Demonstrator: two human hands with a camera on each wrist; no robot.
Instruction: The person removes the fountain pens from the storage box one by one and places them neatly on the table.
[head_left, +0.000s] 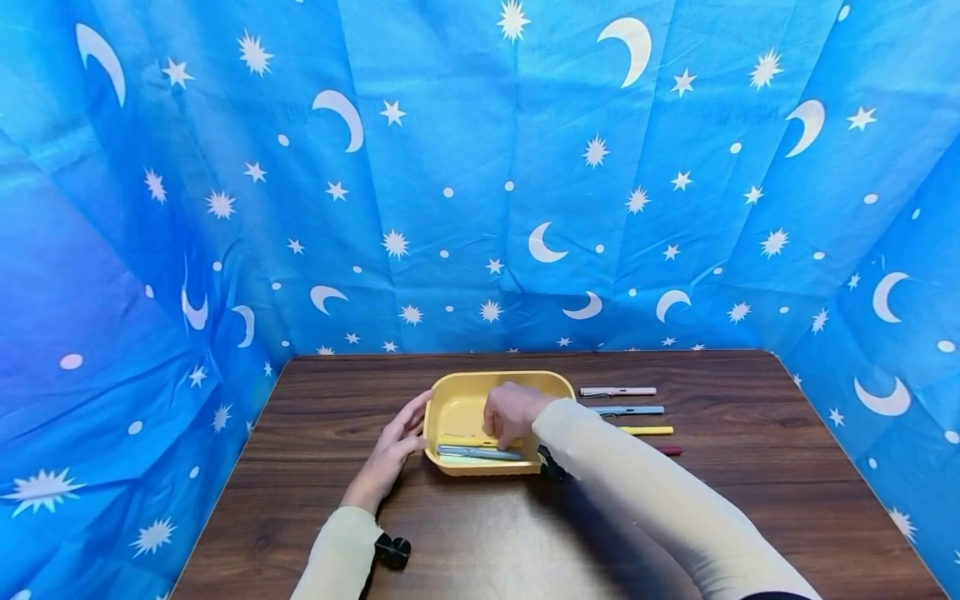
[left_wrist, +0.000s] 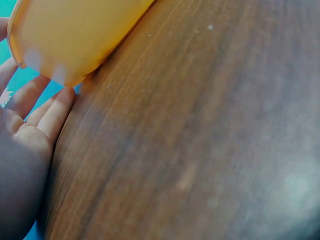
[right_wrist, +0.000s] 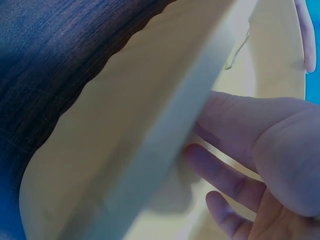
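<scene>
Left hand [head_left: 387,458] spread against tray [head_left: 487,470], right hand [head_left: 514,412] angled down inside, its grip unclear

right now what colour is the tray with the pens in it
Plain yellow; the tray shows best in the head view.

Long cream sleeves [head_left: 645,492] are worn, with small black wrist devices [head_left: 393,551], rounded as far as shows.

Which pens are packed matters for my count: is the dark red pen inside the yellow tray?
No, the dark red pen lies on the table, right of the yellow tray.
</scene>
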